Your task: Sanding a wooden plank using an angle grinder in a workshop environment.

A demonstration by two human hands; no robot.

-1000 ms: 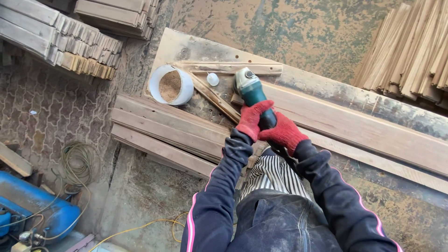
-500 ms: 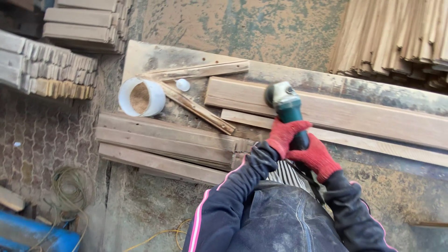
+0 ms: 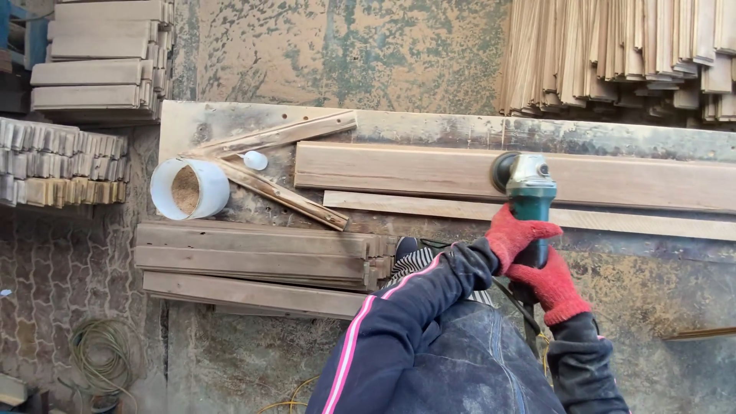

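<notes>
Gripping the green angle grinder, the left hand and right hand are wrapped tight around its body, its head resting on the long plank that runs lengthwise along the workbench's far edge.

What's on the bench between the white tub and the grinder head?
Head view: between white tub and grinder lie a small white cap, two crossed wood strips and the long plank being ground.

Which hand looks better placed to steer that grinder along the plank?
Probably the left hand: it grips the green grinder nearest its head, on the long plank. The right hand holds the rear of the body.
</notes>
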